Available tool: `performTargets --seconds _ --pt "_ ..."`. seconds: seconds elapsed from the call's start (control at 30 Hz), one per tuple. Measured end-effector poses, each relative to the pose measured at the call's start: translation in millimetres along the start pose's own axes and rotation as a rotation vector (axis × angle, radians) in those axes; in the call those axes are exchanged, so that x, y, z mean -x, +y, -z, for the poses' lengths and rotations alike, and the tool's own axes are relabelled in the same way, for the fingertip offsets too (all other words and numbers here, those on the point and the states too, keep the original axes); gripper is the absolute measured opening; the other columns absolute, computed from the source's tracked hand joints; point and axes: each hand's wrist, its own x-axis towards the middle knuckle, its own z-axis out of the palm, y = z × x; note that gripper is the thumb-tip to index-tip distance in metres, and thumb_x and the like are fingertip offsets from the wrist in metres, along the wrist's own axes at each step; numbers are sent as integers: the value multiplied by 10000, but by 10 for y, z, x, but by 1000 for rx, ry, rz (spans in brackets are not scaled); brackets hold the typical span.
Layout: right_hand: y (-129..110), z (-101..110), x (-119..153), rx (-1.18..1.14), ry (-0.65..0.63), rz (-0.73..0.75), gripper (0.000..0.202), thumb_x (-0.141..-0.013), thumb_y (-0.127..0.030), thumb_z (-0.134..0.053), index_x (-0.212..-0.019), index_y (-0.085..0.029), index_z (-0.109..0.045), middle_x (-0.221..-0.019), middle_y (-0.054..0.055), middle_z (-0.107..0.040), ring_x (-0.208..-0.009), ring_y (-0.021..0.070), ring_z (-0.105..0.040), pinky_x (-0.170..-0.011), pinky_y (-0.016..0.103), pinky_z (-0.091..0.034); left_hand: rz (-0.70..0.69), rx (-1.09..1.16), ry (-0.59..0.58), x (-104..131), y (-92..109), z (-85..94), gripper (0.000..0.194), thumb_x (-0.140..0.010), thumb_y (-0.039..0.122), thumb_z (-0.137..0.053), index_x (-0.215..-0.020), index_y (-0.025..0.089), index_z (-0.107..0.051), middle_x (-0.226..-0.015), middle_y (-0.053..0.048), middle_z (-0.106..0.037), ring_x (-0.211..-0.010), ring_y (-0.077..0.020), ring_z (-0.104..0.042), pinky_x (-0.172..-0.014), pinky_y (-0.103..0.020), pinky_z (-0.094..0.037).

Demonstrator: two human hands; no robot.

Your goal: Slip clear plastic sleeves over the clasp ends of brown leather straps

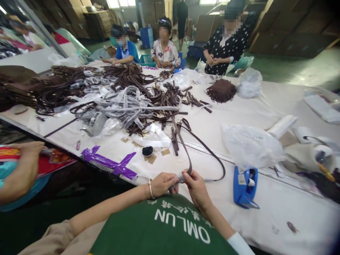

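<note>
Close to my body at the table's edge, my left hand is closed on a greyish, plastic-like wrapping at one part of a long brown strap. My right hand pinches the same strap just beside it, fingertips almost touching those of the left. From my hands the strap runs up the table and a darker length curves round to the right. Fingers hide the exact end of the wrapping. Several short brown straps with metal clasps lie beyond.
A blue tape dispenser stands right, below clear plastic bags. Purple plastic and a small bowl of black bits lie left. Heaped straps and a fringed brown piece are farther off. Co-workers stand or sit opposite; a person's arm is at left.
</note>
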Motion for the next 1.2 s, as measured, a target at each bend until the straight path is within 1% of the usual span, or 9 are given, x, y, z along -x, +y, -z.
performTargets --seconds 0.1,0.2,0.3,0.4,0.6,0.73,0.83,0.97,1.2 --pt "12 65 70 -32 -80 -55 203 -710 -302 -724 -857 -178 -659 -765 -5 -601 -707 124 -515 -684 260 -425 12 -50 55 -26 50 -150 519 -904 558 -323 -741 120 -549 -622 -8 -572 -496 -73 -493 -509 -176 -386" --pt "-16 138 50 -284 -88 -217 261 -712 -342 -722 -917 -203 -640 -825 5 -629 -773 138 -571 -713 279 -469 61 -170 43 -17 78 -230 502 -897 556 -341 -733 131 -551 -528 29 -509 -422 -62 -416 -457 -172 -329" --pt "-74 346 -86 -477 29 -209 239 -705 -336 -728 -890 -231 -618 -678 -46 -579 -669 98 -569 -630 231 -492 138 -261 -44 -6 16 -233 467 -897 534 -352 -836 143 -599 -502 44 -494 -396 -66 -390 -436 -172 -302" --pt "-110 759 -280 -377 236 -61 254 -668 -343 -748 -836 -222 -602 -618 -66 -544 -592 82 -550 -568 205 -494 204 -364 26 -112 -154 -175 450 -909 501 -328 -832 150 -599 -493 49 -483 -402 -73 -380 -446 -175 -301" --pt "120 1761 -310 -134 608 -64 336 -642 -426 -727 -830 -209 -552 -750 -21 -640 -731 132 -629 -657 245 -517 153 -634 99 -883 -599 -245 414 -901 383 -397 -587 148 -529 -524 14 -484 -525 -99 -425 -574 -209 -318" --pt "396 2121 -136 -9 731 -249 327 -709 -491 -625 -829 -200 -538 -780 48 -647 -769 199 -647 -691 338 -515 116 -579 89 -1425 -846 -434 372 -845 380 -500 -561 141 -527 -550 11 -450 -564 -106 -394 -579 -224 -291" --pt "575 2162 -171 21 702 -326 321 -681 -477 -651 -841 -215 -556 -860 76 -665 -875 224 -645 -757 361 -503 131 -524 101 -1671 -1005 -527 395 -826 396 -512 -531 134 -508 -508 24 -378 -547 -101 -358 -553 -224 -270" --pt "679 2033 -452 9 614 -326 364 -671 -540 -639 -872 -242 -587 -909 52 -672 -900 201 -640 -752 332 -503 171 -480 152 -1851 -1120 -529 393 -844 408 -448 -576 130 -521 -513 34 -343 -542 -98 -336 -526 -222 -254" --pt "583 1552 -738 4 382 -213 435 -624 -521 -704 -904 -206 -594 -891 29 -681 -799 180 -641 -730 325 -507 197 -490 240 -1928 -995 -385 406 -861 409 -382 -640 129 -575 -547 13 -431 -596 -115 -387 -545 -216 -288"
